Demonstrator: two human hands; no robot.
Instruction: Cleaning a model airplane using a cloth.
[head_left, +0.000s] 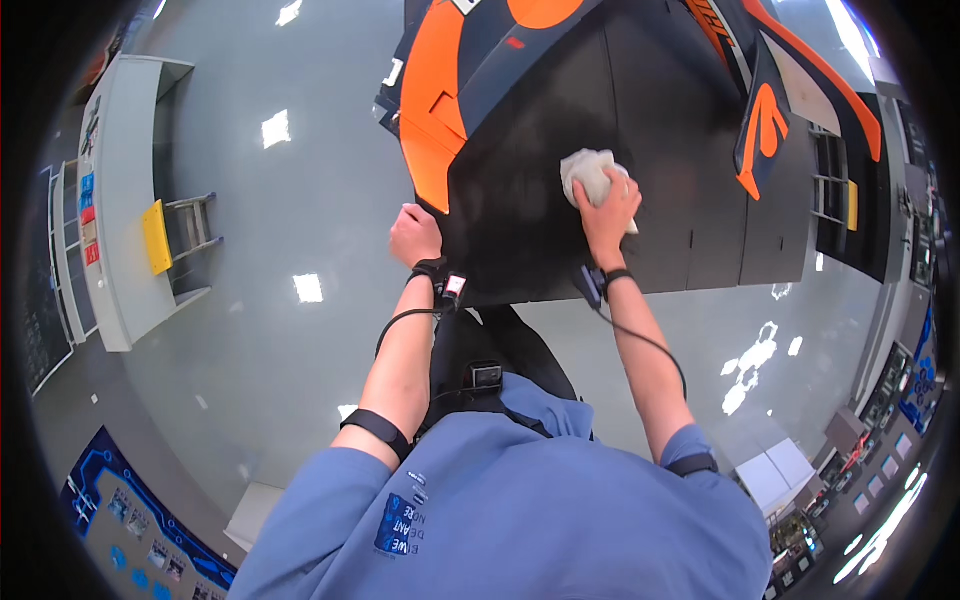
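Note:
My right hand (611, 214) is spread over a crumpled off-white cloth (589, 169) and presses it on the black table top (517, 247). Part of the cloth is hidden under my fingers and palm. My left hand (417, 236) is curled into a fist at the table's left edge, with nothing visible in it. Just above that fist is the pointed tip of an orange and dark-blue panel (431, 112), part of a large winged body on the table. At the right stands its dark fin (763, 127) with orange markings.
Step stools with yellow tops stand left (157, 237) and right (853, 206). A white shelf unit (127, 187) is at the left. Cables run from the wrist devices (450, 289) along my forearms. Glossy grey floor (300, 225) surrounds the table.

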